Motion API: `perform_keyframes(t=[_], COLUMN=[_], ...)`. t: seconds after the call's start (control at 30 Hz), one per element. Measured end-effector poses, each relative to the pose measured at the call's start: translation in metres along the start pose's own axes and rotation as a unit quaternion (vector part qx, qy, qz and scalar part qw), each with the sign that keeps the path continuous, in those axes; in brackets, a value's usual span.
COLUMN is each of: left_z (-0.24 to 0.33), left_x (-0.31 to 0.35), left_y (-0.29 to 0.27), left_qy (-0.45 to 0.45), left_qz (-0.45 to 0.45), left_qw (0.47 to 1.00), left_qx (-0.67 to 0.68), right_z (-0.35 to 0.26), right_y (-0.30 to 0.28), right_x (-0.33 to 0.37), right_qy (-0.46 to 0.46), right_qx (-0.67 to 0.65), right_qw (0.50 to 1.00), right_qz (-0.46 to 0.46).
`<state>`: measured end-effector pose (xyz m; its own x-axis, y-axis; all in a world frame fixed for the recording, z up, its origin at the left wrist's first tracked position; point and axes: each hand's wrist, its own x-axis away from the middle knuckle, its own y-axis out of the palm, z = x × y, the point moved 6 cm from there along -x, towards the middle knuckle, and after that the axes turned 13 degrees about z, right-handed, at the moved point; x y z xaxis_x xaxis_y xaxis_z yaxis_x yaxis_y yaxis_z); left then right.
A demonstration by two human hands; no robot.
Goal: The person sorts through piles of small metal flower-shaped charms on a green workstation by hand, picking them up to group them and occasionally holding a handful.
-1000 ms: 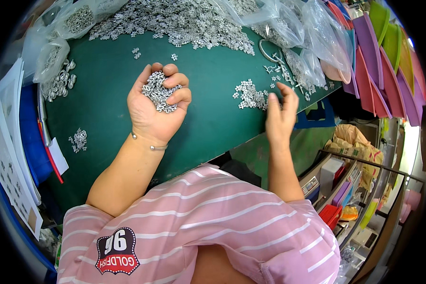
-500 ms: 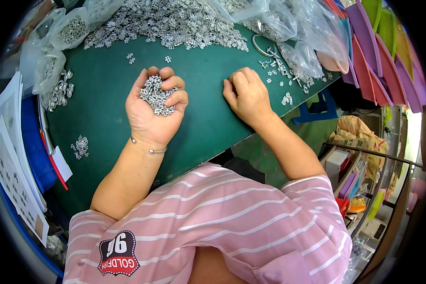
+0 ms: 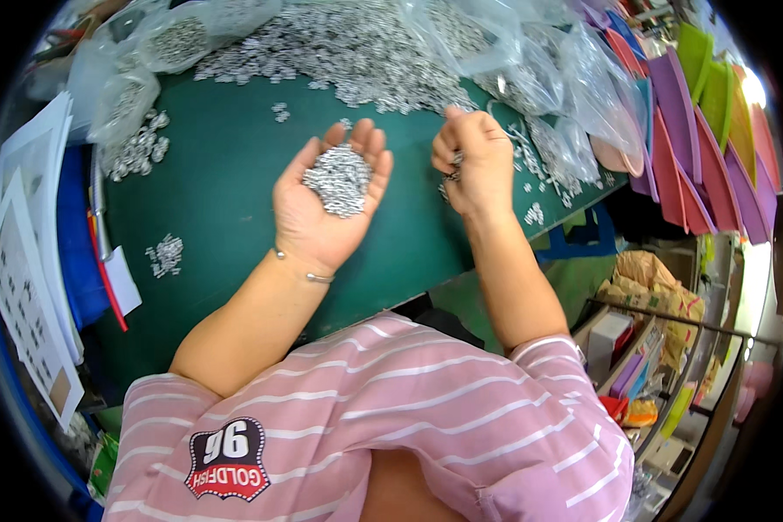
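Observation:
My left hand [image 3: 326, 204] is turned palm up over the green table. It is cupped round a heap of small silver metal pieces [image 3: 339, 180], its fingers partly uncurled around them. To its right, my right hand [image 3: 481, 165] is curled closed, knuckles up, with several of the same silver pieces [image 3: 453, 167] showing at its fingers. Its fingertips are mostly hidden. Beyond both hands, a large pile of silver pieces [image 3: 348, 52] spreads across the far part of the table, its near right edge close to my right hand.
Clear plastic bags of metal parts [image 3: 178, 43] stand at the far left, with more plastic bags [image 3: 596, 83] at the far right. A small cluster of pieces [image 3: 165, 256] lies on the green table [image 3: 226, 226]. Colourful plastic bins [image 3: 670, 130] stand right; printed sheets [image 3: 30, 287] hang left.
My left hand's fingers have uncurled, showing more of the heap in its palm. My right hand has shifted toward the far pile, and silver pieces now show in it. The whole view has shifted slightly.

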<state>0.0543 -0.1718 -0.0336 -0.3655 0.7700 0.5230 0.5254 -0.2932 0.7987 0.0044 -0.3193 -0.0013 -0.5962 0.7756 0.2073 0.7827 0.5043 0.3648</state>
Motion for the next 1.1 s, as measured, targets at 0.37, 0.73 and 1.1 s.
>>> perform_keyframes(t=[0.37, 0.73, 1.1], left_z=[-0.002, -0.002, 0.001], left_x=[0.0, -0.002, 0.0], left_y=[0.004, 0.002, 0.002], left_qy=[0.012, 0.0, 0.018], left_qz=[-0.032, -0.028, -0.016], left_qw=[0.999, 1.0, 0.999], left_qx=[-0.036, -0.005, -0.029], right_z=[-0.016, -0.043, -0.031], right_y=[0.087, 0.104, 0.1], right_x=[0.04, 0.06, 0.059], right_qy=[0.003, -0.245, -0.251], right_qx=[-0.202, -0.078, -0.123], right_qw=[0.972, 0.962, 0.953], right_qz=[-0.116, -0.088, -0.116])
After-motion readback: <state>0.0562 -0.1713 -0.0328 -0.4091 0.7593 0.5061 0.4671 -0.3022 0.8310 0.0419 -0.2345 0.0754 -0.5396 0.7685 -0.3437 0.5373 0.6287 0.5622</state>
